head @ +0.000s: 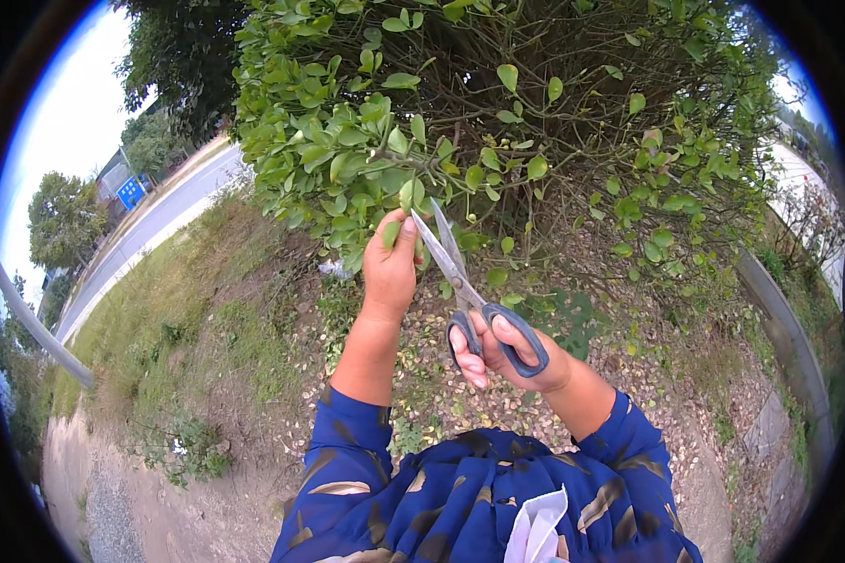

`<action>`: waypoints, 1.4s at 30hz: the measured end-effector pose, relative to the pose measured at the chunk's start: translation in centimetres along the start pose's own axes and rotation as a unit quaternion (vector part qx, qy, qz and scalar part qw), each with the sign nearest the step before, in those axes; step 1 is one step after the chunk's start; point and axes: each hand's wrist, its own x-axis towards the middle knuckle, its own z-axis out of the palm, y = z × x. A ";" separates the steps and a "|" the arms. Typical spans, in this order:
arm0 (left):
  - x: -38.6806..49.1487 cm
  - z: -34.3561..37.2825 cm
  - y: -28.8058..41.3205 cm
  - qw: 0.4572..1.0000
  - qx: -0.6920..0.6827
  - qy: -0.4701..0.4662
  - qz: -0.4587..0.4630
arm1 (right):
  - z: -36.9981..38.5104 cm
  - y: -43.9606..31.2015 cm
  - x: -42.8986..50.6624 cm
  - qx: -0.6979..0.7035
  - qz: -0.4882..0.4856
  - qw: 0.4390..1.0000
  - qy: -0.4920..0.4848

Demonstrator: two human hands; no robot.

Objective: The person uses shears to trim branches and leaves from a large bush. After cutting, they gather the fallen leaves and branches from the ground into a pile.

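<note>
My left hand pinches a leafy green twig at the lower edge of a large shrub. In my right hand is a pair of scissors with dark handles, thumb and fingers through the loops. The blades stand somewhat apart and point up and left, their tips just right of the left fingertips, close to the twig. Whether a blade touches the twig I cannot tell. A cut branch stub shows among the leaves above my left hand.
Dry fallen leaves cover the ground below the shrub. Weedy grass slopes at left, with a road and a pole beyond. A low concrete kerb runs along the right. Bare branches reach out above the hands.
</note>
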 end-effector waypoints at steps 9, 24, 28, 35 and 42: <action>-1.2 0.1 0.4 0.998 0.061 0.015 0.030 | 0.2 -1.8 4.4 0.032 -0.007 0.999 -0.014; -2.2 0.1 0.4 1.000 0.013 0.009 -0.003 | 1.5 -1.4 2.3 0.059 -0.016 0.998 -0.032; -2.1 -0.4 0.3 1.000 -0.004 -0.011 -0.019 | 1.6 -1.0 1.7 0.084 -0.005 0.995 -0.059; -2.4 -0.5 -0.3 1.000 0.012 -0.010 -0.021 | 1.1 -0.5 2.7 0.095 0.008 0.993 -0.075; -3.6 0.0 -0.6 0.994 -0.080 -0.013 -0.068 | 1.2 -0.9 4.7 0.078 0.006 0.996 -0.046</action>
